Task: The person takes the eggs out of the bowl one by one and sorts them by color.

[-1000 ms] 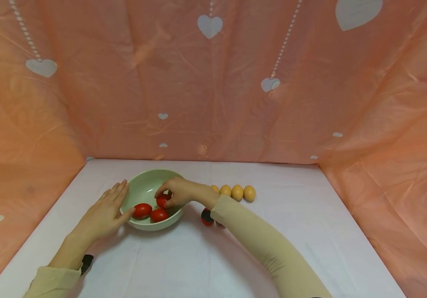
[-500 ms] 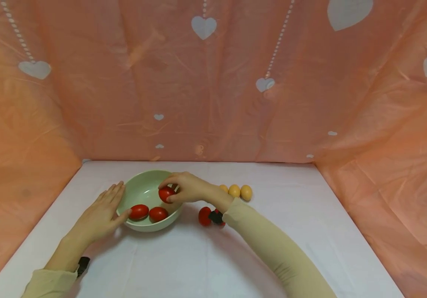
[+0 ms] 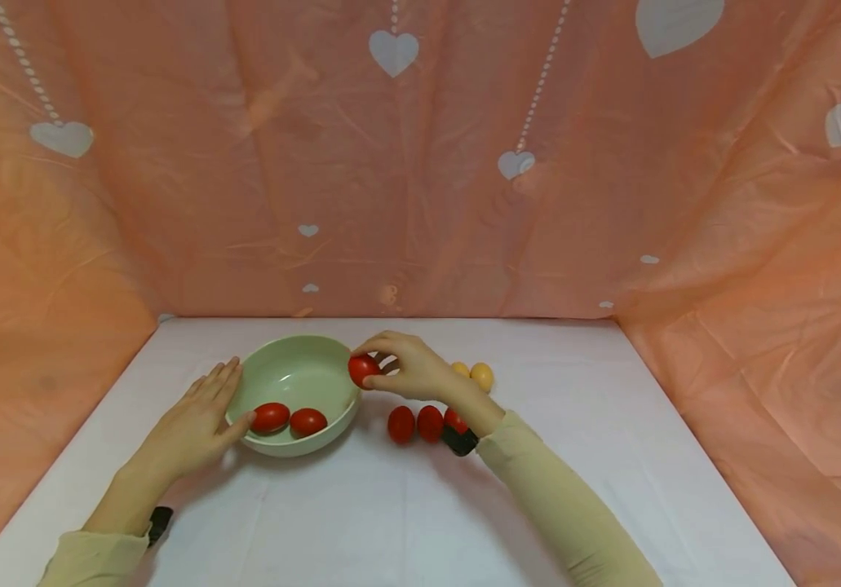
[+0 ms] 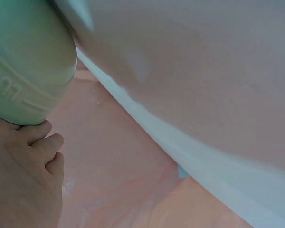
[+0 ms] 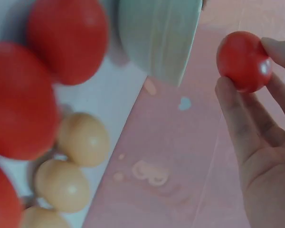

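My right hand (image 3: 413,368) pinches a red tomato (image 3: 364,371) between thumb and fingertips, just above the right rim of a pale green bowl (image 3: 298,359). The right wrist view shows this held tomato (image 5: 243,61) smooth and glossy, apart from the bowl (image 5: 156,38). Straight fingers of my left hand (image 3: 196,424) rest against the bowl's left side, the thumb at its rim. Raised letters mark the bowl's outer wall (image 4: 28,71) in the left wrist view. Two tomatoes, one on the left (image 3: 271,417) and one on the right (image 3: 307,422), lie inside the bowl.
Right of the bowl, red tomatoes stand in a row (image 3: 431,424) on the white tabletop (image 3: 332,522), partly covered by a black wrist strap (image 3: 460,440). Behind them sit small yellowish eggs (image 3: 481,377), partly hidden by my right forearm. Pink cloth (image 3: 420,204) encloses the table's back and sides.
My right hand has lifted the tomato from inside the bowl and carried it rightward to the rim. More of the red row now shows. My left hand stays against the bowl.
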A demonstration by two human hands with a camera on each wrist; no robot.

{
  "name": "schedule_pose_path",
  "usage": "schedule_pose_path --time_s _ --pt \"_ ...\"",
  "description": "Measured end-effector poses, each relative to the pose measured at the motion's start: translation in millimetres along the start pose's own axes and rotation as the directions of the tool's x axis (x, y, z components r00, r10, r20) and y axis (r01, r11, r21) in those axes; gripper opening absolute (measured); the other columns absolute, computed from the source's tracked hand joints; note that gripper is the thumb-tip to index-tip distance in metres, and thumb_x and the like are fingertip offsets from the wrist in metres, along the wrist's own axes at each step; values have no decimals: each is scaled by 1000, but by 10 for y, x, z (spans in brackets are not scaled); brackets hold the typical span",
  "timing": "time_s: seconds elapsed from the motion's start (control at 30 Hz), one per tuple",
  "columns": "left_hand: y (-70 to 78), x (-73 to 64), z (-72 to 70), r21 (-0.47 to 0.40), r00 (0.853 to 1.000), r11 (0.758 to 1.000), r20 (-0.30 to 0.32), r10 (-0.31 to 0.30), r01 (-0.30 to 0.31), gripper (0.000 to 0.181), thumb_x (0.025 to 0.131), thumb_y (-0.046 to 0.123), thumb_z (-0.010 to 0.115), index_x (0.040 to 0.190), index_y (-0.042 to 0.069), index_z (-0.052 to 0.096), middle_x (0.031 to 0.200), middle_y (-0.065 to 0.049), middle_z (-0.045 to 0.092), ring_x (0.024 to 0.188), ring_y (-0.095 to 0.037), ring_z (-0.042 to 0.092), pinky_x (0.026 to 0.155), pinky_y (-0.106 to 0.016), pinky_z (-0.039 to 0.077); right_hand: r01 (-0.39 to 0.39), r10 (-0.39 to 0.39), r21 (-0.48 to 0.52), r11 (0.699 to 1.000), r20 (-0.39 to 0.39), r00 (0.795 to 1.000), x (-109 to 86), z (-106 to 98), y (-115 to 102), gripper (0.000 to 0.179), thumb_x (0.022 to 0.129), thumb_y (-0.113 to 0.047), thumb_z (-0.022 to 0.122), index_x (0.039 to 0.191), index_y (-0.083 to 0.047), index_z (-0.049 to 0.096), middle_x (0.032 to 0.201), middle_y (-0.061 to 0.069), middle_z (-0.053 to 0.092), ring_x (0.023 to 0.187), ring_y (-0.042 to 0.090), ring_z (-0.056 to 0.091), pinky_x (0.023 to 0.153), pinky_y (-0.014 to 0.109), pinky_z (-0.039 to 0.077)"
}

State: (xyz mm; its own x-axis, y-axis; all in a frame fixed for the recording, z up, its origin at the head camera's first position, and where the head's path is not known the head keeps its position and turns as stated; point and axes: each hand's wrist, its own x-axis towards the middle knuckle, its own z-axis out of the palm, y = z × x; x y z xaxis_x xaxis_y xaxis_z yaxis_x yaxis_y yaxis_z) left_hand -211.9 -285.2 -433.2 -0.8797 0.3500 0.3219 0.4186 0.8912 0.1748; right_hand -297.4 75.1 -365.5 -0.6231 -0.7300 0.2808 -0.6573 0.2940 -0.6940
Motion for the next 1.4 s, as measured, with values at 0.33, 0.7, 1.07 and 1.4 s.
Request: schedule_pose_path --time_s 0.33,0.7,1.07,1.4 --pt "-32 -6 -26 2 1000 1000 7 -2 2 81 100 38 64 154 -16 34 160 -34 34 146 -54 33 129 -50 14 -75 92 91 993 -196 976 -396 -149 208 40 91 -3 79 130 -3 69 129 14 67 111 30 70 92 36 61" --pt "-54 10 -20 -3 1000 1000 6 7 -7 80 101 37 63 153 -16 34 160 -34 34 145 -55 34 129 -51 14 -242 273 130 962 -363 891 -841 -239 459 39 90 -9 81 127 -7 71 125 9 68 107 27 70 93 36 61" --pt "-67 30 -57 -8 999 1000 34 -10 10 81 102 38 62 154 -16 32 162 -34 31 148 -54 31 129 -54 14 -382 396 120 916 -411 821 -1236 -351 594 41 91 -9 78 131 -5 68 129 15 67 107 32 71 92 43 61" --pt "-71 34 -65 -5 1000 1000 18 -4 4 81 101 37 63 153 -16 33 160 -35 33 146 -55 34 129 -53 15 -489 479 35 871 -274 834 -1431 -426 699 41 90 -20 78 127 -6 70 126 12 70 102 26 71 80 36 61"
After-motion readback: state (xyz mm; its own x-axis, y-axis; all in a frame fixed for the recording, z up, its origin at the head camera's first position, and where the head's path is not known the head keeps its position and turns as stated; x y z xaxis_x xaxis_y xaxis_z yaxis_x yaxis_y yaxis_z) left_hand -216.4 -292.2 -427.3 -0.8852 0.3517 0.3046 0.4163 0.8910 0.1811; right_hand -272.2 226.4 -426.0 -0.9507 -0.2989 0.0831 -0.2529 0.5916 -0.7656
